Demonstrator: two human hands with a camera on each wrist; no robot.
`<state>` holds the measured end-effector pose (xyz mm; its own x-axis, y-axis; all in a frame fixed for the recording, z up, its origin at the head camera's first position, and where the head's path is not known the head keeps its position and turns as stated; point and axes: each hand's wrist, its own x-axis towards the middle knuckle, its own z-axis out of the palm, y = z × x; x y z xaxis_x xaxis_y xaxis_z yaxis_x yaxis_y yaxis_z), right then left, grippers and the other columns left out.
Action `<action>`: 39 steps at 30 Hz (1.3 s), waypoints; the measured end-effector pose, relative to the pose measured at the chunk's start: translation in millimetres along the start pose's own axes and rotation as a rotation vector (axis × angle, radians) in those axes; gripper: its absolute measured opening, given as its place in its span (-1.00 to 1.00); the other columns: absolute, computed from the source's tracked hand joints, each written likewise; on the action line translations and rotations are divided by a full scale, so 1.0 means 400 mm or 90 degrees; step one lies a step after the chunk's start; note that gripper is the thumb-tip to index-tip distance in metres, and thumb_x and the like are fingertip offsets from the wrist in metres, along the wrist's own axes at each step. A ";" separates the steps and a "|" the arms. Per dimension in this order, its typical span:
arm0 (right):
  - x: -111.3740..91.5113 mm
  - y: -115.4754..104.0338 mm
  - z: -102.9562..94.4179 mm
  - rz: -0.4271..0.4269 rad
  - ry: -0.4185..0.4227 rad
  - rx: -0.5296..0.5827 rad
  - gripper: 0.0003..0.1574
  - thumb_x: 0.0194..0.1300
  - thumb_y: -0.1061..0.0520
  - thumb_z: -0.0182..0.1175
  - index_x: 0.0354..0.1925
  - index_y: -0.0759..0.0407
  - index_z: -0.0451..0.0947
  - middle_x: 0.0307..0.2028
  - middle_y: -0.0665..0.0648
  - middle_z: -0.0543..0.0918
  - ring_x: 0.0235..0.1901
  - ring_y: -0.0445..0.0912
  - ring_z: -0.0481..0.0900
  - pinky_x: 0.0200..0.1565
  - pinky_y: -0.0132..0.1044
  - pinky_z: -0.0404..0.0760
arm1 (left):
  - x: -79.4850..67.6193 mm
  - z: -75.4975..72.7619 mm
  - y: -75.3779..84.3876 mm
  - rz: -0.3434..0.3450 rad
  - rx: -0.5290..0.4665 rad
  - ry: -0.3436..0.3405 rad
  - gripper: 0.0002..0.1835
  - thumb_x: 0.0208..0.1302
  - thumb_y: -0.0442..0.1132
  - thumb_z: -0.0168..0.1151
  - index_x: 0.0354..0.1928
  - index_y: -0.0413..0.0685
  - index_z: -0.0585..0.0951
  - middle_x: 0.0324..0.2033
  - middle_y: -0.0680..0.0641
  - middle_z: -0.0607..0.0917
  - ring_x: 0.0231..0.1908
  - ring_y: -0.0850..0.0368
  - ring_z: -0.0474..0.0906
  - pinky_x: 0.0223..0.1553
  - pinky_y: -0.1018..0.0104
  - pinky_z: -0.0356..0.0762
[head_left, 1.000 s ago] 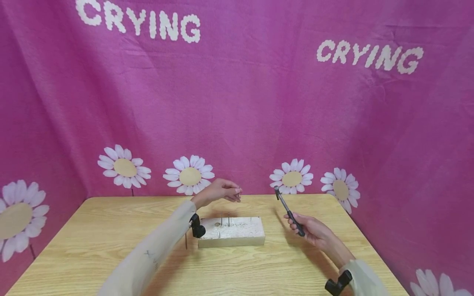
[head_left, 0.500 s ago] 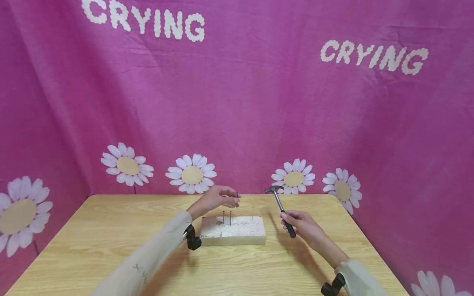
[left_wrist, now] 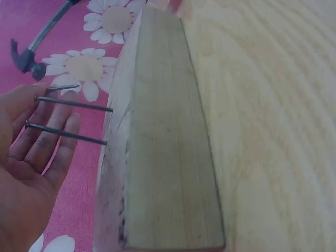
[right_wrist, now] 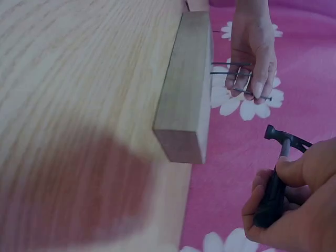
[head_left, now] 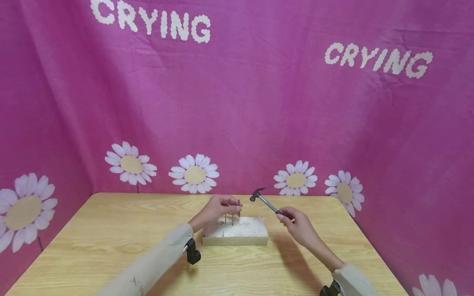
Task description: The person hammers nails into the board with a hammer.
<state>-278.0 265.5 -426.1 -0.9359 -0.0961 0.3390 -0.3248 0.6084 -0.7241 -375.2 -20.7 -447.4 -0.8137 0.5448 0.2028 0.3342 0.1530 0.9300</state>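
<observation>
A pale wooden block (head_left: 235, 241) lies on the table with two nails (left_wrist: 73, 104) standing upright in its rough top face. My left hand (head_left: 216, 210) is over the block, pinching a third nail (right_wrist: 252, 95) between thumb and fingers. That nail is roughly upright beside the standing pair, and its point appears just clear of the wood in the left wrist view. My right hand (head_left: 299, 225) grips a claw hammer (head_left: 268, 204) by its black handle (right_wrist: 271, 202). The hammer head (head_left: 256, 195) hovers to the right of the pinched nail, above the block's right end.
The wood-grain table (head_left: 122, 230) reaches back to a pink cloth (head_left: 240, 123) printed with daisies and white lettering. Black camera mounts sit on both wrists, the left one (head_left: 193, 251) hanging near the block's left end.
The left hand has come down toward the block, and its nail has turned upright. The right hand has swung the hammer head leftward, closer to that nail.
</observation>
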 end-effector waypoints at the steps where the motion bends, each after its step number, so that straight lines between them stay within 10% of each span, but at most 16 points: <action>1: 0.000 -0.008 0.001 -0.007 0.001 -0.009 -0.86 0.51 0.29 0.22 -0.12 0.38 0.66 -0.35 0.16 0.69 -0.34 -0.17 0.57 -0.30 -0.37 0.59 | -0.003 0.005 0.001 0.003 0.003 0.006 -0.72 0.43 -0.26 0.37 0.04 -0.32 0.73 -0.10 -0.21 0.81 -0.20 0.19 0.73 -0.05 0.30 0.68; 10: 0.002 -0.034 0.011 -0.025 0.015 -0.010 -0.89 0.51 0.29 0.21 -0.16 0.33 0.66 -0.37 0.16 0.67 -0.35 -0.20 0.53 -0.32 -0.37 0.58 | -0.018 0.035 -0.023 0.049 0.046 -0.021 -0.80 0.42 -0.31 0.36 -0.04 -0.32 0.75 -0.07 -0.21 0.82 -0.19 0.28 0.67 -0.05 0.37 0.63; 18: -0.012 -0.039 0.021 -0.014 0.004 -0.025 -0.88 0.55 0.30 0.17 -0.19 0.28 0.63 -0.40 0.12 0.59 -0.43 -0.21 0.42 -0.41 -0.37 0.48 | -0.023 0.052 -0.057 0.050 0.019 0.040 -0.78 0.35 -0.32 0.43 -0.06 -0.34 0.77 -0.11 -0.13 0.83 -0.24 0.27 0.67 -0.16 0.44 0.65; 33: -0.021 -0.046 0.040 -0.143 0.015 -0.104 -0.93 0.48 0.33 0.23 -0.22 0.32 0.63 -0.42 -0.01 0.54 -0.41 -0.26 0.38 -0.36 -0.35 0.48 | -0.033 0.053 -0.060 0.061 0.046 0.079 -0.84 0.35 -0.33 0.43 -0.11 -0.28 0.79 -0.20 -0.12 0.84 -0.28 0.27 0.60 -0.19 0.46 0.58; 39: -0.017 -0.050 0.037 -0.274 0.089 -0.189 -0.96 0.47 0.32 0.25 -0.18 0.30 0.64 -0.38 -0.04 0.51 -0.35 -0.23 0.43 -0.31 -0.28 0.54 | -0.036 0.056 -0.062 0.065 0.055 0.081 -0.89 0.36 -0.33 0.43 -0.16 -0.23 0.80 -0.20 -0.11 0.85 -0.27 0.30 0.63 -0.18 0.46 0.60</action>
<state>-267.1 242.2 -422.8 -0.6932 -0.2925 0.6587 -0.6036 0.7351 -0.3087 -361.2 -14.0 -480.4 -0.8253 0.4532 0.3368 0.4533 0.1760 0.8738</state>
